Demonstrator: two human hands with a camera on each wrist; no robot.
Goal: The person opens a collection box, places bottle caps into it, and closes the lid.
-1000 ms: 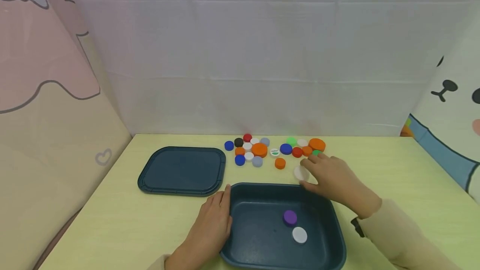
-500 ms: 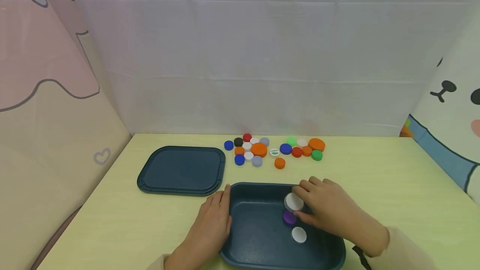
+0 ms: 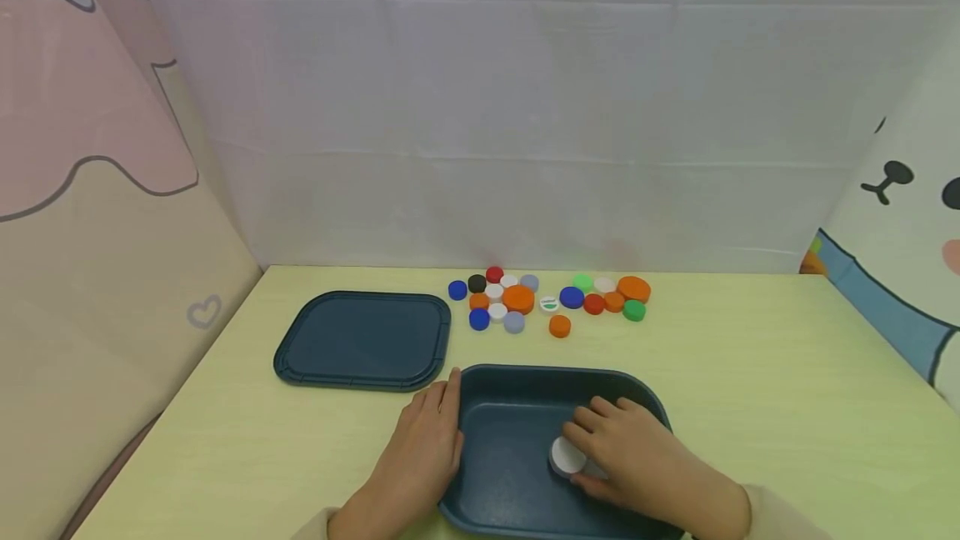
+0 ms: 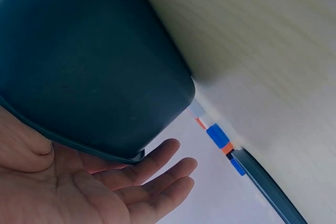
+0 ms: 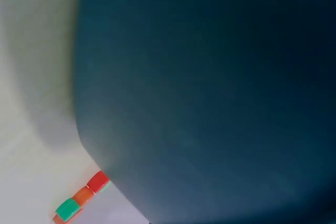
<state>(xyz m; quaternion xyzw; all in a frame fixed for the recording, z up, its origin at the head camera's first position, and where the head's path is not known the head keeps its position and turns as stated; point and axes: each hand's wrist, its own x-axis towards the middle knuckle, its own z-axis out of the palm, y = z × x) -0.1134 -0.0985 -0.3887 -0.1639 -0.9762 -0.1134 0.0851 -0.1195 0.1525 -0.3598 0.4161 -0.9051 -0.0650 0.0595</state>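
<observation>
Right hand sits farther into the blue bin than before, pinching a white cap; left hand, fingers extended, rests against the bin's side

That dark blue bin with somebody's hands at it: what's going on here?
A person's right hand holds a round, white, plastic-looking cap between fingers and thumb, inside the dark blue, rounded rectangular bin. The left hand rests against the bin's left side. Beyond the bin, small, round, multicoloured caps lie on the pale yellow table, with a flat, dark blue, rounded rectangular panel to their left.
</observation>
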